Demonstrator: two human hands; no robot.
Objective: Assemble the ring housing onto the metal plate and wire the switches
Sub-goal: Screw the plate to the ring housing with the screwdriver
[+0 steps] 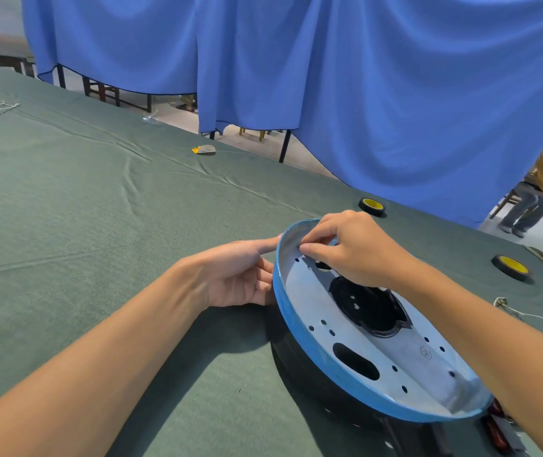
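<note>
Blue-rimmed metal plate (306, 291) lies face-up on the black ring housing (309, 374), both on the green-clothed desk (98, 225) at the right near edge. The left hand (237, 275) rests flat-fingered against the outside of the rim, holding nothing, likely to stop the stack sliding. The right hand (352, 249) reaches inside with thumb and forefinger pinched together over the holes at the plate's far end. It is probably seating a small part there, hidden by the fingers. Tape rolls (371, 206) and a white wire (527, 316) lie well apart, unused.
</note>
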